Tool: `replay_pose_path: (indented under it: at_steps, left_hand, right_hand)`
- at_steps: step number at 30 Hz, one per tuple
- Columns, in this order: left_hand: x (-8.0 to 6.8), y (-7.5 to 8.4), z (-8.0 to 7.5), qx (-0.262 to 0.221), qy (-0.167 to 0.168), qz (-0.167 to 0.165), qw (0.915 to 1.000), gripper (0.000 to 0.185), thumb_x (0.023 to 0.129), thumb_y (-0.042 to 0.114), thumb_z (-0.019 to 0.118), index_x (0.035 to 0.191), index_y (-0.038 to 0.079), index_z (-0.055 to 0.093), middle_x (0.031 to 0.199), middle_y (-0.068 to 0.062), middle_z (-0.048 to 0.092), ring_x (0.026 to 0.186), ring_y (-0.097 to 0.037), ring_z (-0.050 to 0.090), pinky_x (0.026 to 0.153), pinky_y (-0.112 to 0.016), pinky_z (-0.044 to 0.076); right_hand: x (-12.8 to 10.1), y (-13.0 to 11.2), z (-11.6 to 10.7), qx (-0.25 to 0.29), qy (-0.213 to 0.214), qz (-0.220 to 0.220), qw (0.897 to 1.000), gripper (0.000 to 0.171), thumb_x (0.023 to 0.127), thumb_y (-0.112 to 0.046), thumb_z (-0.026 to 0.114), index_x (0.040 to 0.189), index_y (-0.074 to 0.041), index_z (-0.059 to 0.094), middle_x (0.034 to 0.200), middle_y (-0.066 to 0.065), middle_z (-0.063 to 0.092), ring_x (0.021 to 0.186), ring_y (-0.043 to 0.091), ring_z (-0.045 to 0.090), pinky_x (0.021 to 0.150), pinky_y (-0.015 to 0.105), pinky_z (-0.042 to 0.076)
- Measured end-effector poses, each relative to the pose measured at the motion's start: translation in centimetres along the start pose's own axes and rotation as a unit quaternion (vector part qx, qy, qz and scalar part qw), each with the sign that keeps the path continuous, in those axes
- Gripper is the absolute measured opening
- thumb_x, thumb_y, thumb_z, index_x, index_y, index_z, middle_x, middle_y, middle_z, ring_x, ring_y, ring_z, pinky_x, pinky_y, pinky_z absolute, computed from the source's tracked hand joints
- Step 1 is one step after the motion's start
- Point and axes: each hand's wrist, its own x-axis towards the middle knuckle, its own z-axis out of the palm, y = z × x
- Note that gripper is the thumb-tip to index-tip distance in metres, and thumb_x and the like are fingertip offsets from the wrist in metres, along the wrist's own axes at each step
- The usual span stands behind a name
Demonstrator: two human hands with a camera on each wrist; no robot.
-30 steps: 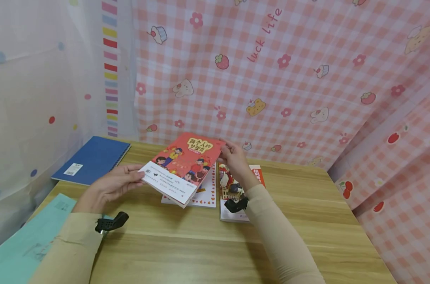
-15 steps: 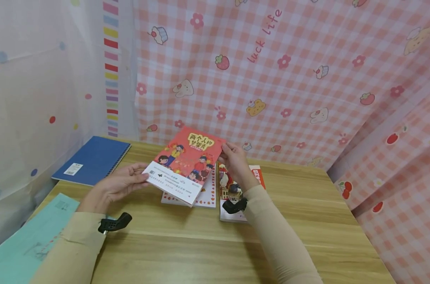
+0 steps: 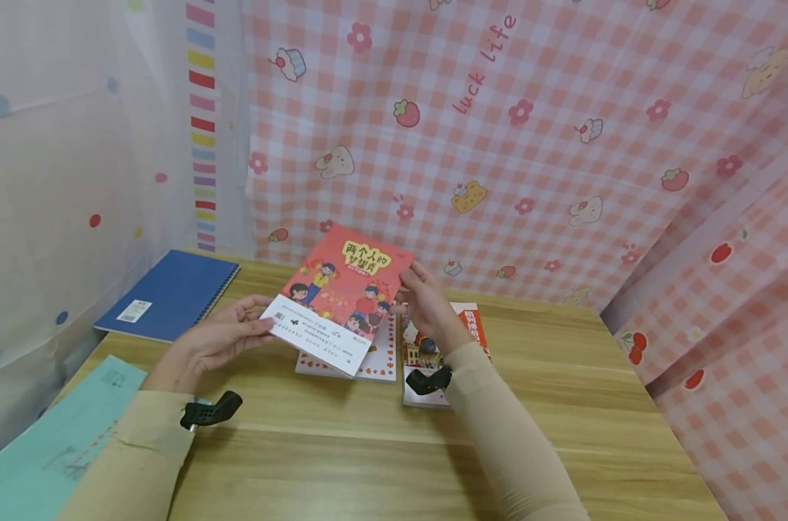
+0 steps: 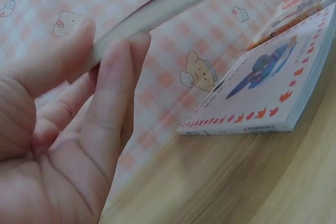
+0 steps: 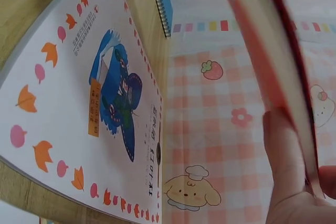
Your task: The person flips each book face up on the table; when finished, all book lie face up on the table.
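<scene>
A red book (image 3: 341, 293) with cartoon children on its cover is held tilted above the wooden table (image 3: 341, 449). My left hand (image 3: 227, 333) grips its near left corner, thumb on top and fingers (image 4: 113, 93) under the page edge (image 4: 173, 3). My right hand (image 3: 422, 297) holds the far right edge, fingers (image 5: 283, 156) against the book's side (image 5: 273, 61). Under it lies a white book (image 3: 380, 354) with a border of small red shapes (image 5: 94, 108) (image 4: 262, 93). Beside that lies another red and white book (image 3: 472, 322), partly hidden by my right wrist.
A blue spiral notebook (image 3: 168, 293) lies at the table's far left corner. A light teal sheet (image 3: 48, 434) covers the near left. Pink checked cloth (image 3: 530, 145) hangs behind and to the right; a sheer spotted curtain (image 3: 74, 145) hangs left.
The red book has risen a little and tilted more upright, cover towards me. My right hand slid down along its right edge; the left hand stayed at the corner.
</scene>
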Motion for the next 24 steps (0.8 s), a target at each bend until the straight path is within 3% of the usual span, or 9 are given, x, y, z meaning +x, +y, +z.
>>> replay_pose_path:
  at_steps: [4,8,13,19,24]
  left_hand:
    - [0.1,-0.1,-0.2,0.051,-0.027,-0.003,0.9983,0.031,0.102,0.001,0.058,0.132,0.004,0.049,0.112,-0.01,0.069,0.097,-0.02,0.071,0.088,-0.032,0.058]
    - [0.2,-0.2,-0.3,0.084,-0.051,-0.016,0.9951,0.052,0.11,0.02,0.048,0.152,-0.006,0.031,0.119,-0.008,0.071,0.105,-0.022,0.07,0.089,-0.035,0.058]
    - [0.2,-0.3,-0.1,0.099,-0.041,-0.031,0.9937,0.069,0.111,0.038,0.04,0.159,-0.005,0.016,0.115,-0.01,0.072,0.103,-0.024,0.07,0.086,-0.037,0.059]
    - [0.5,-0.7,0.9,0.092,-0.034,-0.038,0.9945,0.068,0.111,0.036,0.041,0.162,0.003,0.01,0.118,-0.007,0.068,0.103,-0.022,0.068,0.085,-0.036,0.059]
    - [0.5,-0.9,1.1,0.033,-0.044,-0.035,0.9979,0.068,0.11,0.018,0.045,0.164,0.013,0.003,0.125,-0.007,0.064,0.107,-0.022,0.068,0.086,-0.037,0.059]
  right_hand:
    - [0.0,0.0,0.0,-0.01,0.016,-0.005,1.0,0.04,0.111,-0.018,0.042,0.15,-0.013,0.048,0.109,0.008,0.067,0.08,0.018,0.068,0.063,0.03,0.061]
    - [0.1,-0.1,0.0,-0.012,0.029,-0.001,1.0,0.038,0.11,-0.017,0.045,0.147,-0.013,0.052,0.108,0.009,0.069,0.081,0.018,0.068,0.066,0.029,0.06]
    - [0.4,0.0,-0.1,0.0,0.023,0.019,1.0,0.037,0.108,-0.014,0.047,0.145,-0.011,0.054,0.108,0.011,0.071,0.08,0.018,0.07,0.066,0.03,0.06]
    - [0.4,0.3,0.2,0.017,0.028,0.038,0.999,0.038,0.108,-0.011,0.046,0.146,-0.008,0.053,0.106,0.011,0.073,0.078,0.019,0.072,0.068,0.03,0.061]
    - [0.5,0.4,0.4,0.027,0.026,0.039,0.999,0.038,0.109,-0.011,0.045,0.146,-0.007,0.052,0.107,0.011,0.073,0.08,0.02,0.073,0.069,0.031,0.061]
